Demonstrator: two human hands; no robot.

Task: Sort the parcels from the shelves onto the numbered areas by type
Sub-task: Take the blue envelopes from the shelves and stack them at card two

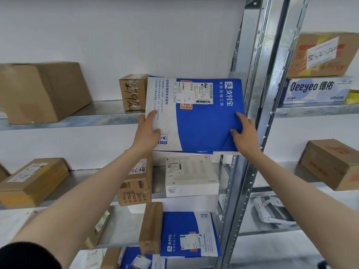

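A flat blue-and-white mailer parcel (202,121) with a shipping label is tilted up off the upper shelf (104,115), its near edge hanging out over the shelf front. My left hand (148,131) grips its white left edge, thumb on top. My right hand (245,133) grips the blue right corner, thumb and a finger on its face. A second blue edge shows just beneath it. Another blue-and-white mailer (189,233) lies on a lower shelf.
Brown cartons sit on the shelves: a large one (42,90) at upper left, a small marked one (133,92) behind the mailer, others on the middle shelf. A white box (191,176) lies below. A metal upright (258,94) stands just right of the parcel.
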